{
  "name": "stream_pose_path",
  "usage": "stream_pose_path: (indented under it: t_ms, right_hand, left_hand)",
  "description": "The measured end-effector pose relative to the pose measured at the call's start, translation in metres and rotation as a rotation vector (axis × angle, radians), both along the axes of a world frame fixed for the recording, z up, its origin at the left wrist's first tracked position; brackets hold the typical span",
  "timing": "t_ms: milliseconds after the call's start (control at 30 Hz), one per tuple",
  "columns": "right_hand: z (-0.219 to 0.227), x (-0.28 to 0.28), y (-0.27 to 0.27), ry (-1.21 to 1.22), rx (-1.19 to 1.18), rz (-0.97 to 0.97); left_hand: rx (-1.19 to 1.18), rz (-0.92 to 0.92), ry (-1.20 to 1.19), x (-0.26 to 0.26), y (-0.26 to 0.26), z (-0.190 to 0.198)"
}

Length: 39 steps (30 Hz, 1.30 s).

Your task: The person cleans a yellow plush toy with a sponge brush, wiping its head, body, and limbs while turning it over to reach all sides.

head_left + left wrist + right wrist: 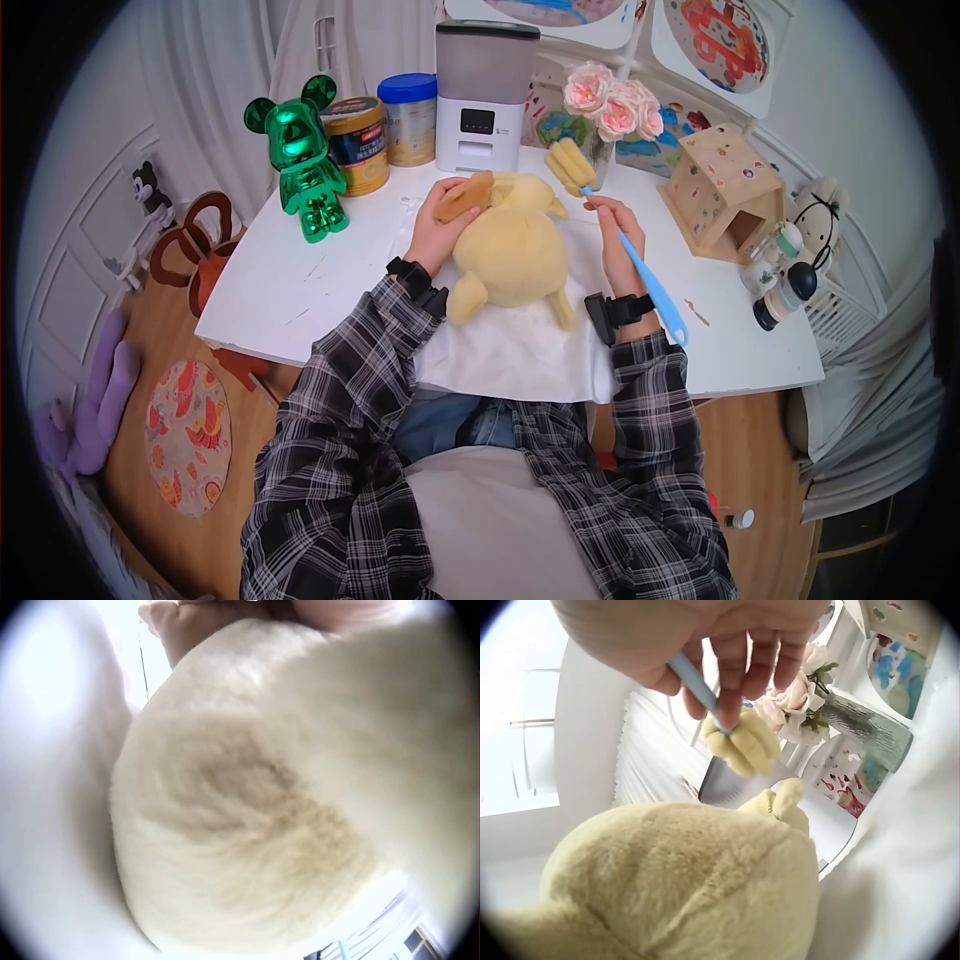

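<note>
A yellow plush toy [510, 256] lies on a white cloth [530, 352] on the table, and its round body fills much of both wrist views. My left hand [437, 228] grips the toy's orange-brown part [464, 198] at its upper left. Off the toy's right side, my right hand [618, 238] holds a blue handle [650, 277] with a yellow, lobed head [570, 165]. In the right wrist view the fingers [730, 682] pinch the handle close to that head [742, 742], which is apart from the toy's body [682, 877].
Behind the toy stand a green bear figure [302, 160], two cans [358, 145], a white-and-grey dispenser [482, 130] and pink flowers [615, 105] in a glass vase. At right are a wooden house [722, 190] and small bottles [785, 296].
</note>
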State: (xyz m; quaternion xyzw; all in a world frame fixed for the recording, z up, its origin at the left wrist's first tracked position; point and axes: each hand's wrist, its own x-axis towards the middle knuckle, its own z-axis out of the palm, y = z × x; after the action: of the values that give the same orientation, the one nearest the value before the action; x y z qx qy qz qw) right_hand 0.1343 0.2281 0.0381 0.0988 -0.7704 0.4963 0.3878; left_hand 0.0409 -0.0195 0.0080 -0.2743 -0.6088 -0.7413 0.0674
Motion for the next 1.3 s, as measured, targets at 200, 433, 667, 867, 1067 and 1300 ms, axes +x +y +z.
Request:
stream_pose_path:
  t_ms: [200,433,667,867,1067,1300]
  right_hand:
    - [0.000,0.001,-0.011,-0.004,0.227,0.052]
    - [-0.002,-0.002,-0.002,-0.009,0.112,-0.038]
    - [-0.011,-0.006,-0.003,-0.107,0.325,-0.017]
    - [-0.012,-0.009,0.006,-0.075,0.155,-0.049]
    - [-0.001,0.002,-0.010,-0.109,0.281,0.120]
    - [-0.009,-0.002,-0.003,-0.196,0.138,0.164]
  left_hand:
    - [-0.008,-0.011,-0.013,-0.001,-0.001,-0.003]
    - [0.003,-0.012,-0.094,0.000,-0.001,-0.001]
    - [-0.019,-0.034,-0.246,-0.002,-0.006,-0.004]
    - [-0.056,-0.045,-0.285,-0.013,-0.006,-0.013]
    - [-0.072,-0.136,-0.325,-0.009,-0.008,-0.008]
    - [-0.077,-0.187,-0.319,-0.009,-0.008,-0.010]
